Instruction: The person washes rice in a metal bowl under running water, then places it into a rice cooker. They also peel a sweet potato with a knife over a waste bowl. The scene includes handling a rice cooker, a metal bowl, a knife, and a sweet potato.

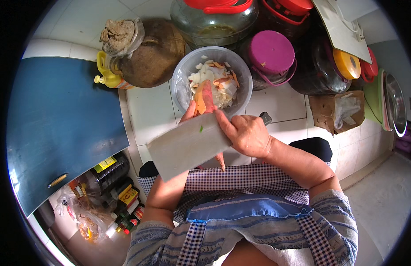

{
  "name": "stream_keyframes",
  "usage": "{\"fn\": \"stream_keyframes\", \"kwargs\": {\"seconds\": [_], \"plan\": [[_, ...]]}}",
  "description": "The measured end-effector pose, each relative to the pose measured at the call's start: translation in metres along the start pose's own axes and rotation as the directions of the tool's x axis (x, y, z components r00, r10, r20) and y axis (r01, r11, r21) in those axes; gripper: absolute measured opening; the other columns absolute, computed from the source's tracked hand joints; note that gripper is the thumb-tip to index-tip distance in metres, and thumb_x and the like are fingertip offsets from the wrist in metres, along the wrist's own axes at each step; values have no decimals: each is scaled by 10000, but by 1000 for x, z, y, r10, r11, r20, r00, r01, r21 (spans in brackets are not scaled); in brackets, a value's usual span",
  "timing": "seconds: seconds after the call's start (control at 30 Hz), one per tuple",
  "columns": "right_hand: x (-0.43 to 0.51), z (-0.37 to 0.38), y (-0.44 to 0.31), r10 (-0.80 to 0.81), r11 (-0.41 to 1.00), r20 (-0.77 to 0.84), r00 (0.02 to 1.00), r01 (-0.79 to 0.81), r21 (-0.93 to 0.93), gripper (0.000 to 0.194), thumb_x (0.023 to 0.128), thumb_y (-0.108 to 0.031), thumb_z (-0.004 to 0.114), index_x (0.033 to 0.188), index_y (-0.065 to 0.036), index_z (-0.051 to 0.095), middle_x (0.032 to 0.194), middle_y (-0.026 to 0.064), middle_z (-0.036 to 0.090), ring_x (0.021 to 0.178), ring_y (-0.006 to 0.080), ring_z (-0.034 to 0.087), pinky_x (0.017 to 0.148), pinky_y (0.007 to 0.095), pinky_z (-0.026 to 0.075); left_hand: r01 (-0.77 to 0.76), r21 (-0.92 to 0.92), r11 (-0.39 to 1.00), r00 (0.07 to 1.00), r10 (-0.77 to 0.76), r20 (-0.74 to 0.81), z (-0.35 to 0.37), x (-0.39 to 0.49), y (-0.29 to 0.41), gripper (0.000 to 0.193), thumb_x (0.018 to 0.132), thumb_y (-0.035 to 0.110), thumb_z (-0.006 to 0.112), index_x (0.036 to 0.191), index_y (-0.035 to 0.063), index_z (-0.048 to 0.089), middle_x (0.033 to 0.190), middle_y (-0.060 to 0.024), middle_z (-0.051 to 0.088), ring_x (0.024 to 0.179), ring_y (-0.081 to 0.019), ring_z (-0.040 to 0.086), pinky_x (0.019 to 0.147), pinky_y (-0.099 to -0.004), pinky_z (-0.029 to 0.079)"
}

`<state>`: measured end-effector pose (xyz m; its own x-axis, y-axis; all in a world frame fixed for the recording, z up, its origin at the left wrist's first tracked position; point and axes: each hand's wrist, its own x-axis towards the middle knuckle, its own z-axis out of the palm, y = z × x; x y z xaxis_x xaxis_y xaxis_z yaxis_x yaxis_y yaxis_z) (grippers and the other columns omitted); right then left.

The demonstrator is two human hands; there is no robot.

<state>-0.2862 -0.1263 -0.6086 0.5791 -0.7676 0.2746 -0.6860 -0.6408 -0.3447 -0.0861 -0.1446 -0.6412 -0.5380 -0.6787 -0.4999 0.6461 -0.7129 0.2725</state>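
My right hand grips a wide-bladed cleaver, its dark handle end showing past the fist and a bit of green stuck to the blade. Behind the blade, my left hand is mostly hidden; its fingertips rest along a red-skinned root, probably a sweet potato, with orange flesh bared on one side. The root's thin tail pokes out below the blade. Beyond its upper end stands a grey plastic bucket with a clear liner, holding white slices and orange-red peelings.
Large jars with red lids, a purple-lidged jar and a brown earthenware jar stand behind the bucket. A cardboard box lies right. Left are a blue cabinet door and several bottles.
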Motion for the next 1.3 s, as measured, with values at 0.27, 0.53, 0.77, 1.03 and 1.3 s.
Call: {"fn": "stream_keyframes", "kwargs": {"seconds": [0.27, 0.53, 0.77, 1.03, 1.3], "plan": [[10, 14, 29, 269, 963, 123, 955, -263, -65, 540, 692, -93, 594, 1217, -45, 475, 675, 95, 579, 577, 274, 613, 469, 392, 477, -192, 212, 958, 956, 231, -180, 18, -8, -12, 507, 910, 479, 440, 1129, 29, 522, 972, -134, 612, 830, -254, 623, 675, -388, 544], [13, 3, 33, 367, 925, 202, 908, -379, 23, 382, 700, -57, 526, 1081, -22, 519, 654, 138, 601, 552, 313, 609, 456, 437, 453, -177, 227, 958, 932, 237, -274, 21, -8, -9, 443, 939, 398, 452, 1163, 21, 512, 1013, -121, 603, 875, -228, 610, 734, -365, 531], [-6, 13, 8, 164, 984, 37, 986, -166, 62, 638, 613, -49, 594, 1243, -21, 493, 653, 78, 540, 549, 275, 577, 466, 401, 456, -232, 179, 956, 935, 270, -229, 1, -1, -12, 438, 940, 410, 460, 1165, 39, 518, 1040, -97, 601, 942, -224, 585, 810, -374, 502], [7, 13, 44, 426, 904, 110, 898, -420, -78, 429, 754, -84, 522, 1168, 25, 501, 702, 155, 610, 565, 318, 614, 487, 421, 481, -222, 168, 960, 966, 240, -98, 30, -13, -14, 448, 956, 384, 414, 1145, -13, 500, 982, -160, 593, 848, -266, 615, 701, -397, 546], [10, 7, 31, 430, 900, 180, 885, -436, -10, 462, 710, -61, 549, 1170, -27, 535, 700, 154, 609, 620, 330, 615, 528, 435, 475, -205, 364, 908, 920, 306, -246, 37, -10, -21, 449, 965, 376, 404, 1183, -11, 474, 986, -151, 594, 812, -252, 614, 693, -378, 541]]}}
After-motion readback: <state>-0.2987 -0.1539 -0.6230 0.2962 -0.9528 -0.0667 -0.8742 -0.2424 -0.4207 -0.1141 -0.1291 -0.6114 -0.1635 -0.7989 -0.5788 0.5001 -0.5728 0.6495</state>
